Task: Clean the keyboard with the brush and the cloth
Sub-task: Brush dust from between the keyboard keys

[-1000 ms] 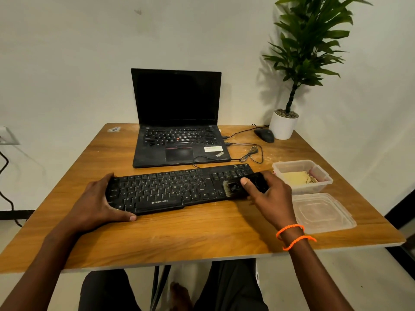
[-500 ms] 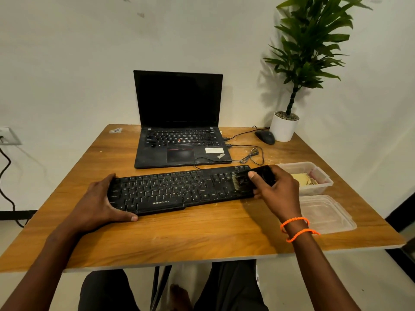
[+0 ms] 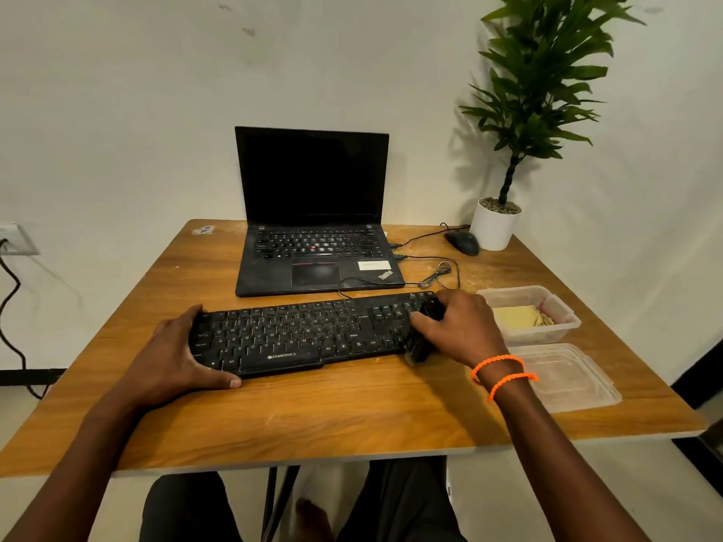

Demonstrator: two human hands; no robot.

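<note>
A black keyboard (image 3: 297,332) lies across the wooden table (image 3: 352,416) in front of me. My left hand (image 3: 176,354) clasps its left end, thumb on the table at the front edge. My right hand (image 3: 461,328) is closed around a small black brush (image 3: 418,346) over the keyboard's right end; the pale bristles point down at the front right corner and look blurred. A yellow cloth (image 3: 518,316) lies inside a clear plastic box (image 3: 563,326) just right of my right hand.
An open black laptop (image 3: 313,244) stands behind the keyboard, with a coiled cable (image 3: 434,277) beside it. A black mouse (image 3: 461,242) and a potted plant (image 3: 495,224) sit at the back right. A clear lid (image 3: 567,377) lies at the right front.
My right hand has swept the brush from the keyboard's back right towards its front right corner, bristles turning downward. My left hand and the keyboard have stayed put.
</note>
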